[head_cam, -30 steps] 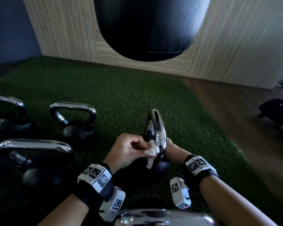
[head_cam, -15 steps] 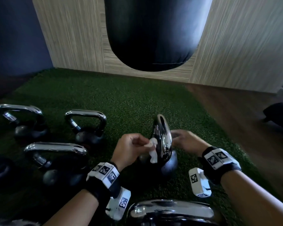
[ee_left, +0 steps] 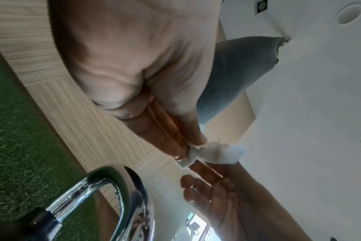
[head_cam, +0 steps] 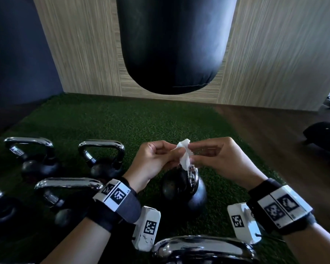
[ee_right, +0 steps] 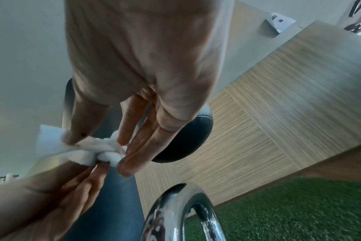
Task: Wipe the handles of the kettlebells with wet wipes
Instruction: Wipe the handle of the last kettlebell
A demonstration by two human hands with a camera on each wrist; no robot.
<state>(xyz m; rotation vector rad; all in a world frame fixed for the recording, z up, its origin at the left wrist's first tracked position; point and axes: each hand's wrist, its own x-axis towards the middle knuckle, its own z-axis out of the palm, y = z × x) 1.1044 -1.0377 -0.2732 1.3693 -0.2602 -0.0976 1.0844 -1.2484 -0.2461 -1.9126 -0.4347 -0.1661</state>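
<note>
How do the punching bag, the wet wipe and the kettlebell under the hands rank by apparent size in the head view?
1. Punching bag, largest by far.
2. Kettlebell, partly hidden below the hands.
3. Wet wipe, smallest, pinched between both hands.

So both hands, left hand and right hand, meet at the wet wipe, right above the middle kettlebell on the turf. More kettlebells sit off to the left, one handle is nearest the camera, and the punching bag hangs behind it all.
</note>
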